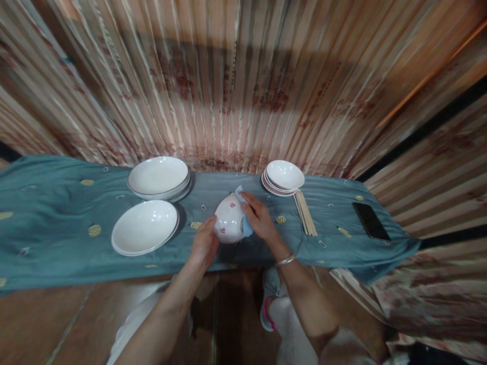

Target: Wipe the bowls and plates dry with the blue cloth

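Note:
A white bowl [230, 219] with small red flower marks is held tilted above the front of the table, its outer side towards me. My left hand [206, 242] grips its left edge, the thumb resting on the outside. On the other side my right hand [260, 215] presses a light blue cloth [247, 226] against the bowl's right side. Part of the cloth sticks up past the rim, and the fingers behind the bowl are hidden.
Stacked white plates [158, 176] stand at the back left, with more white dishes [145, 227] in front. Small bowls [285, 175] are stacked at the back right beside several chopsticks [305, 213]. A black phone [370, 221] lies far right on the teal tablecloth [64, 218]. Curtains [228, 86] hang behind.

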A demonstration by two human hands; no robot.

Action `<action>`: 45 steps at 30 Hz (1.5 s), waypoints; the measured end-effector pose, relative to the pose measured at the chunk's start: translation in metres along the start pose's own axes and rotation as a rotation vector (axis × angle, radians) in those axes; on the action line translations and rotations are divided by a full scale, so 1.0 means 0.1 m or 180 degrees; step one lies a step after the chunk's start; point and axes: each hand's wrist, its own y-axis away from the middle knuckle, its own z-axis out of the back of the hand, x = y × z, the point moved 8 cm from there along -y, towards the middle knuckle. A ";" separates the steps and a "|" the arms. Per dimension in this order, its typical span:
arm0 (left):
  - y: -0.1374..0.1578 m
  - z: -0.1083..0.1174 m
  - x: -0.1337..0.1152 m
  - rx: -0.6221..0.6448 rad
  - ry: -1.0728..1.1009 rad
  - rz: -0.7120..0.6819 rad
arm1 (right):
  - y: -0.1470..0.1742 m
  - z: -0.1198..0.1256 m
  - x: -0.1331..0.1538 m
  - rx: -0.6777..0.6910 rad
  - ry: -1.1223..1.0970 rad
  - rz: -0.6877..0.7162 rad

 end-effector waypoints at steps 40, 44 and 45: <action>-0.01 0.03 0.05 -0.0515 0.0963 0.0951 | 1.05 -0.64 0.07 0.0230 0.1612 0.0384; -0.03 0.02 0.06 -0.0373 0.1048 0.0925 | 1.07 -0.71 0.23 0.0461 0.2013 0.1117; -0.04 0.02 0.06 -0.0366 0.1055 0.0878 | 1.06 -0.72 0.27 0.0523 0.2061 0.1247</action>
